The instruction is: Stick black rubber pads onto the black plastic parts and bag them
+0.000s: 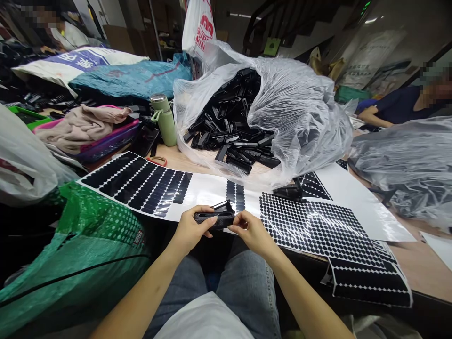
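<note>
My left hand (193,228) is wrapped round the left end of a black plastic part (221,219) with a textured side and a raised flap. At its right end, my right hand (247,229) has thumb and index finger pinched together; whatever is between them is too small to make out. Beneath and beyond the hands lie a white sheet with rows of black oblong stickers (141,181) and, to the right, a sheet of small round black stickers (314,226). Another black part (288,190) rests on the sheets' upper edge.
A big clear plastic bag (296,113) spills many black parts (226,136) across the table. Left of it stand a green bottle (165,123), orange-handled scissors (156,161) and a pink basket (120,134) with a cloth. A green bag (95,254) hangs at the left; a person (399,106) sits at the right.
</note>
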Available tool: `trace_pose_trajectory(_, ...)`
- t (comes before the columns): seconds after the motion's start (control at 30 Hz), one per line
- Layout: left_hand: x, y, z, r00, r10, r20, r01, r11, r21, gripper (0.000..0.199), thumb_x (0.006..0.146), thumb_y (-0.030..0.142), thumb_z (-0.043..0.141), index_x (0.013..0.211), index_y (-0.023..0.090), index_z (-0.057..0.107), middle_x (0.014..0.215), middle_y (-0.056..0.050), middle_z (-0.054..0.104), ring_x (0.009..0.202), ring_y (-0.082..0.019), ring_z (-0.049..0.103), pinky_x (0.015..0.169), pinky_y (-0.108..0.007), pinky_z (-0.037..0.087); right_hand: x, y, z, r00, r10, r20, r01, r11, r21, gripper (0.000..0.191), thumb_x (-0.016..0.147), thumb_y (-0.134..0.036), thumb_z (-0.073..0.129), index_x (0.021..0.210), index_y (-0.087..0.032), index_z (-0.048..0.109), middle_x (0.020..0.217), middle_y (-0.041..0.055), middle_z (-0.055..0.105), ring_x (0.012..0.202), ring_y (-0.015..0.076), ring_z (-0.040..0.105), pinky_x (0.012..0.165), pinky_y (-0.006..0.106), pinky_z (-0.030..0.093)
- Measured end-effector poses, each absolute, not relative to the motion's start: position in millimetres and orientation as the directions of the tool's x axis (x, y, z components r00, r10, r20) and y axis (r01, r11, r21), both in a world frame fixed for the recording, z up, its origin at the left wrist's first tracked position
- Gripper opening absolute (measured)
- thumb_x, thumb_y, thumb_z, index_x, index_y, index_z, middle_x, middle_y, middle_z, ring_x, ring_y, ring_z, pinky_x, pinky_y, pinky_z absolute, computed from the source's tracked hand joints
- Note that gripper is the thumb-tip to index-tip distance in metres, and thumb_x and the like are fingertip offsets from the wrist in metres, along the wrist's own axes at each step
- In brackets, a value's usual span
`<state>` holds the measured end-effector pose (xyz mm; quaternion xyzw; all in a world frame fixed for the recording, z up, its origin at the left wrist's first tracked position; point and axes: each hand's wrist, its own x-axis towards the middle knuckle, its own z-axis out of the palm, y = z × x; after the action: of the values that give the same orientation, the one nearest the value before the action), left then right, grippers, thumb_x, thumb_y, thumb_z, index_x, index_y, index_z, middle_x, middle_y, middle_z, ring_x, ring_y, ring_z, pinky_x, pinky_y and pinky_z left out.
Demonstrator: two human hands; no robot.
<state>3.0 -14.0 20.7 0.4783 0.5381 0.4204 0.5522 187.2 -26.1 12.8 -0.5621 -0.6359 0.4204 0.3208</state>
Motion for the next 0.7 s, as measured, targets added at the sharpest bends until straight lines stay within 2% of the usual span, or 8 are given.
trace_pose_trajectory(0.07, 3.3, -13.8, 22.2, 0.053, 0.985, -0.164, 0.064, 0.161, 0.985, 0.034, 0.064, 0.033, 0.068, 0.091, 0.013, 0.061, 0.1, -0.008, 0.059, 0.047, -0.008, 0.056, 0.045, -0.026, 0.052, 184.0, -28.4, 11.1, -0.154, 0.988, -0.026, 0.426, 0.043, -0.904, 0.012, 0.073, -0.028, 0.058, 0.066, -0.021, 0.05, 0.071, -0.0011, 0.051, 0.065, 0.0134, 0.048, 0.063, 0.028, 0.039)
trace_pose_trajectory(0.13, 3.4, -13.5, 23.8, 0.057, 0.987, -0.15, 0.055, 0.147, 0.988, 0.035, 0.064, 0.034, 0.068, 0.091, 0.013, 0.061, 0.1, -0.008, 0.058, 0.047, -0.008, 0.057, 0.045, -0.026, 0.052, 180.8, -30.0, 9.1, -0.094, 0.996, 0.007, 0.382, 0.043, -0.923, 0.01, 0.074, -0.029, 0.057, 0.074, -0.021, 0.052, 0.076, -0.0002, 0.053, 0.067, 0.0134, 0.05, 0.064, 0.028, 0.041)
trace_pose_trajectory(0.27, 2.6, -13.0, 24.0, 0.081, 0.984, -0.162, 0.022, 0.16, 0.987, 0.036, 0.064, 0.035, 0.068, 0.091, 0.013, 0.06, 0.099, -0.008, 0.058, 0.052, -0.01, 0.058, 0.046, -0.026, 0.053, 179.0, -29.5, 5.8, -0.014, 0.999, 0.032, 0.358, 0.035, -0.933, 0.023, 0.072, -0.032, 0.06, 0.09, -0.021, 0.052, 0.082, 0.0005, 0.054, 0.067, 0.0126, 0.049, 0.064, 0.027, 0.042)
trace_pose_trajectory(0.57, 2.9, -15.0, 19.0, 0.094, 0.978, -0.186, 0.067, 0.18, 0.981, 0.036, 0.064, 0.035, 0.068, 0.092, 0.014, 0.06, 0.104, -0.008, 0.058, 0.053, -0.01, 0.059, 0.047, -0.025, 0.053, 186.9, -25.6, 9.4, -0.114, 0.993, -0.044, 0.422, 0.008, -0.907, 0.011, 0.075, -0.03, 0.055, 0.077, -0.021, 0.05, 0.076, -0.0005, 0.053, 0.067, 0.0131, 0.048, 0.063, 0.027, 0.04)
trace_pose_trajectory(0.7, 3.6, -15.9, 20.1, 0.09, 0.982, -0.166, 0.087, 0.158, 0.984, 0.034, 0.065, 0.034, 0.067, 0.091, 0.013, 0.06, 0.104, -0.008, 0.058, 0.051, -0.01, 0.059, 0.047, -0.025, 0.052, 183.4, -29.6, 10.0, -0.108, 0.994, 0.01, 0.46, 0.059, -0.886, 0.009, 0.078, -0.028, 0.051, 0.073, -0.021, 0.051, 0.074, -0.0003, 0.052, 0.066, 0.0131, 0.048, 0.062, 0.027, 0.038)
